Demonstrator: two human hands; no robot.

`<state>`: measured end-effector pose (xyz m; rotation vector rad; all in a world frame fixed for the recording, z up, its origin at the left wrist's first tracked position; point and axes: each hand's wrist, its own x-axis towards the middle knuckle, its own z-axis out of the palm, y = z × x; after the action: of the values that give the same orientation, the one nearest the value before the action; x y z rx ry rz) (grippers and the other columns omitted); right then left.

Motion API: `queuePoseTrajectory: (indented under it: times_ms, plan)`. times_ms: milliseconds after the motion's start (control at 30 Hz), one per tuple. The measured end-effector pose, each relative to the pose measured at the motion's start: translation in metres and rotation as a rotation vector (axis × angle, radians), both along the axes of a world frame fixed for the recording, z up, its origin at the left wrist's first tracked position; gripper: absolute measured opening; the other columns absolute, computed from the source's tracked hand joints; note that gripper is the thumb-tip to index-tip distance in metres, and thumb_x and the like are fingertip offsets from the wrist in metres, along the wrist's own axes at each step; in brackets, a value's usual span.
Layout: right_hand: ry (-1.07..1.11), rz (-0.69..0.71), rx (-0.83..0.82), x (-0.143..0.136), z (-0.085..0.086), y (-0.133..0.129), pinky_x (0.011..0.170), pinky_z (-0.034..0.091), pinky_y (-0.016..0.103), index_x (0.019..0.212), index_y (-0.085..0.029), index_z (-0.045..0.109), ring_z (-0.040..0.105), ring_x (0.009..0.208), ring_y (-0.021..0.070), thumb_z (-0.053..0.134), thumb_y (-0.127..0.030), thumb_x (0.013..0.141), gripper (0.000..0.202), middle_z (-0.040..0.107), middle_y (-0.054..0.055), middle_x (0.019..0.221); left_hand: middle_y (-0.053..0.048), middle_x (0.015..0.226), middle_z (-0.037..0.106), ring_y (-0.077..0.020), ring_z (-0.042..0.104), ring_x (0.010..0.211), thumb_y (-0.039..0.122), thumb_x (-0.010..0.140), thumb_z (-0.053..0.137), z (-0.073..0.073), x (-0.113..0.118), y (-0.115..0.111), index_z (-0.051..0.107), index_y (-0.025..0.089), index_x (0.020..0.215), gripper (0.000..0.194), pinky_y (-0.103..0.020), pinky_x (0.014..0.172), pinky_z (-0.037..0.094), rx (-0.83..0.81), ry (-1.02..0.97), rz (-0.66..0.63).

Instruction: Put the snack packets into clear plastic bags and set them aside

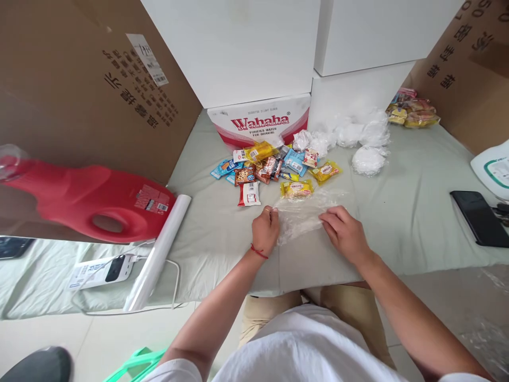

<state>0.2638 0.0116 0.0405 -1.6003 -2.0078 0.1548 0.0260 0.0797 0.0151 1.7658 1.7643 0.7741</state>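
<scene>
A crumpled clear plastic bag (pixel 302 216) lies on the pale green cloth (pixel 405 217) right in front of me. My left hand (pixel 265 231), with a red string on its wrist, pinches the bag's left edge. My right hand (pixel 347 233) grips its right edge, fingers curled on the film. Just beyond the bag lies a yellow snack packet (pixel 296 189). Behind it spreads a pile of small wrapped snacks (pixel 270 165) in blue, brown, yellow and red.
A red detergent jug (pixel 87 201) lies at the left, a roll of clear film (pixel 159 252) beside it, and a white power bank (pixel 104 269) with a cable. A Wahaha carton (pixel 260 123) stands at the back. Filled white bags (pixel 368 143) sit right; a black phone (pixel 479 217) far right.
</scene>
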Motion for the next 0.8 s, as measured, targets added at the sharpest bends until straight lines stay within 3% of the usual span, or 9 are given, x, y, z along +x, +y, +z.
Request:
queuePoseTrajectory:
  times_ms: [167, 267, 367, 433, 533, 600, 700, 800]
  plan:
    - [0.024, -0.072, 0.166, 0.012, -0.016, -0.075, 0.065, 0.054, 0.028, 0.102, -0.027, 0.076, 0.069, 0.076, 0.0172, 0.053, -0.017, 0.099, 0.024, 0.071, 0.006, 0.091, 0.004, 0.058, 0.045, -0.0156, 0.043, 0.057, 0.044, 0.103, 0.038, 0.001, -0.005, 0.004, 0.038, 0.025, 0.069, 0.039, -0.027, 0.06, 0.029, -0.017, -0.18, 0.044]
    - [0.039, -0.064, 0.078, 0.016, -0.031, -0.114, 0.06, 0.057, 0.029, 0.107, -0.031, 0.075, 0.071, 0.073, 0.0179, 0.054, -0.014, 0.097, 0.029, 0.073, 0.005, 0.09, 0.004, 0.058, 0.044, -0.0154, 0.041, 0.055, 0.044, 0.104, 0.038, 0.002, -0.005, 0.002, 0.038, 0.024, 0.068, 0.04, -0.028, 0.06, 0.027, -0.01, -0.129, 0.029]
    - [0.087, -0.017, -0.082, 0.025, -0.022, -0.134, 0.058, 0.058, 0.03, 0.114, -0.035, 0.073, 0.072, 0.072, 0.0181, 0.055, -0.018, 0.098, 0.029, 0.074, 0.004, 0.1, 0.003, 0.055, 0.041, -0.0165, 0.04, 0.053, 0.04, 0.103, 0.04, 0.002, -0.002, -0.003, 0.038, 0.025, 0.069, 0.038, -0.029, 0.059, 0.024, -0.009, -0.004, 0.0]
    - [0.156, -0.064, -0.102, 0.034, 0.002, -0.133, 0.058, 0.059, 0.032, 0.116, -0.036, 0.071, 0.073, 0.078, 0.0202, 0.06, -0.025, 0.097, 0.025, 0.073, 0.006, 0.109, 0.003, 0.055, 0.04, -0.0176, 0.041, 0.052, 0.039, 0.103, 0.041, 0.001, 0.001, -0.006, 0.039, 0.025, 0.07, 0.035, -0.029, 0.059, 0.022, -0.01, 0.051, -0.005]
    - [0.234, -0.216, 0.03, 0.036, 0.046, -0.108, 0.058, 0.055, 0.033, 0.115, -0.036, 0.071, 0.071, 0.083, 0.0221, 0.062, -0.027, 0.097, 0.022, 0.071, 0.007, 0.107, 0.003, 0.056, 0.041, -0.0185, 0.043, 0.052, 0.038, 0.103, 0.04, 0.0, 0.005, -0.011, 0.04, 0.025, 0.073, 0.033, -0.029, 0.06, 0.022, 0.001, 0.061, -0.005]
    - [0.211, -0.161, 0.065, 0.02, 0.063, -0.081, 0.066, 0.055, 0.035, 0.115, -0.035, 0.071, 0.068, 0.084, 0.0222, 0.06, -0.027, 0.099, 0.021, 0.071, 0.006, 0.103, 0.003, 0.055, 0.042, -0.0183, 0.044, 0.052, 0.037, 0.103, 0.039, 0.0, 0.007, -0.013, 0.04, 0.025, 0.072, 0.033, -0.029, 0.059, 0.022, 0.001, 0.044, -0.006]
    - [0.061, 0.141, -0.03, -0.027, 0.055, -0.044, 0.081, 0.053, 0.041, 0.123, -0.029, 0.068, 0.062, 0.094, 0.0266, 0.064, -0.039, 0.098, 0.027, 0.069, 0.009, 0.105, 0.002, 0.055, 0.046, -0.0173, 0.047, 0.052, 0.039, 0.104, 0.038, 0.002, 0.007, -0.013, 0.041, 0.025, 0.072, 0.036, -0.028, 0.059, 0.026, -0.03, -0.034, -0.013]
    - [-0.14, 0.264, -0.052, -0.073, 0.019, -0.026, 0.08, 0.046, 0.044, 0.134, -0.028, 0.063, 0.056, 0.095, 0.0288, 0.067, -0.034, 0.095, 0.039, 0.068, 0.012, 0.113, 0.002, 0.056, 0.051, -0.0163, 0.049, 0.053, 0.043, 0.105, 0.036, 0.004, 0.005, -0.011, 0.044, 0.025, 0.073, 0.037, -0.027, 0.06, 0.03, -0.062, -0.119, -0.004]
